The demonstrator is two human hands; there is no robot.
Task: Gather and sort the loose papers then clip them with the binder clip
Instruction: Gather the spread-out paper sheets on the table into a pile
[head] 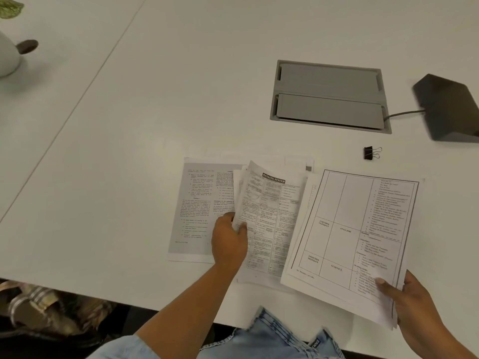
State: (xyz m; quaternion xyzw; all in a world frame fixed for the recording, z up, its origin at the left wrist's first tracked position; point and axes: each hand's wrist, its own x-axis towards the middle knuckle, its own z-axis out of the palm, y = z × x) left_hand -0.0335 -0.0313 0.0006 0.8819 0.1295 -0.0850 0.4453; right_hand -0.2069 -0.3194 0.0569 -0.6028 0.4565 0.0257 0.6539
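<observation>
Printed papers lie spread near the front edge of the white table (181,86). My left hand (229,242) pinches the left edge of a few sheets topped by a "Banking System" page (272,218), lifting that edge. Under them, a grey text page (197,206) lies flat at the left. My right hand (412,304) holds a small stack topped by a timetable sheet (355,229) by its lower right corner, thumb on top. A black binder clip (371,152) with silver handles sits alone on the table, beyond the papers to the right.
A grey cable hatch (329,95) is set into the table behind the papers. A dark wedge-shaped device (451,107) with a cord stands at the right edge. A white pot (7,55) with a plant is at the far left. My lap in light denim (272,335) is below.
</observation>
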